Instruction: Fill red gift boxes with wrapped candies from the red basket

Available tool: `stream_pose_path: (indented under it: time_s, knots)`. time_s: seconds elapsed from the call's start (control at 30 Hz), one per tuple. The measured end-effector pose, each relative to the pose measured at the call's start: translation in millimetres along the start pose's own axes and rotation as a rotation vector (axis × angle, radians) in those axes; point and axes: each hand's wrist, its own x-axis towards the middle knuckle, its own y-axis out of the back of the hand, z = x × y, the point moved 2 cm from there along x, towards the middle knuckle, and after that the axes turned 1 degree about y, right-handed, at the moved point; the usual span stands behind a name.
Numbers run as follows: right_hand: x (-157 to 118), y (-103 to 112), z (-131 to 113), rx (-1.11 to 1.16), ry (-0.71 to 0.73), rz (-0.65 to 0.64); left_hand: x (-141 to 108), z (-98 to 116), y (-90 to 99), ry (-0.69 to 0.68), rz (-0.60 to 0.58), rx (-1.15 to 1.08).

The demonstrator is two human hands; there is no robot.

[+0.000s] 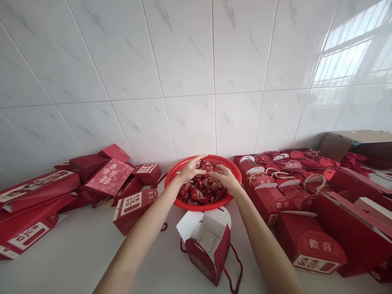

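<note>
A red plastic basket [171, 171] stands against the tiled wall, with many red-wrapped candies [196, 194] in it. Over the basket, my left hand [193, 168] has its fingers around a red packet [207, 166]. Facing it, my right hand [225, 176] touches the same packet from the other side, fingers bent inward. Just in front of the basket, between my forearms, an open red box [203, 255] with a white inside stands with its flaps up. A dark red cord handle [235, 265] hangs from its side.
Red boxes [137, 206] lie piled on the left side of the white table [73, 261]. Rows of closed red boxes [312, 241] with rope handles fill the right side. A cardboard box [361, 136] sits at the far right, by the wall.
</note>
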Motion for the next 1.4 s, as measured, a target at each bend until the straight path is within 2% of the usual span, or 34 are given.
stream_pose_path:
  time_s: [0.1,0.23,0.43,0.67,0.83,0.93,1.0,1.1,1.17,1.4]
  knots:
    - [1,0,0,-0.017,0.005,0.019,0,-2,-2.3,0.04,-0.059,-0.031]
    - [4,1,2,-0.042,0.019,0.087,0,-2,-4.2,0.019,-0.096,-0.017]
    - [4,3,4,-0.052,0.068,0.119,0,0,-4.8,0.04,-0.051,0.025]
    - [2,5,3,-0.043,0.106,0.154,0,-1,-5.4,0.042,-0.061,0.03]
    - [0,4,0,-0.038,0.097,0.1,1,-1,-3.6,0.021,-0.004,0.119]
    - [0,6,-1,-0.029,0.138,0.189,3,-6,-1.3,0.024,0.022,0.238]
    - [1,7,0,-0.005,0.162,0.258,5,-13,-0.1,0.048,-0.025,0.403]
    - [3,8,2,0.024,0.167,0.289,6,-26,-0.1,0.097,-0.16,0.626]
    - [4,8,2,0.039,0.163,0.289,7,-34,-1.3,0.122,-0.207,0.675]
    - [0,9,-3,0.051,0.161,0.309,12,-45,-7.2,0.159,-0.245,0.711]
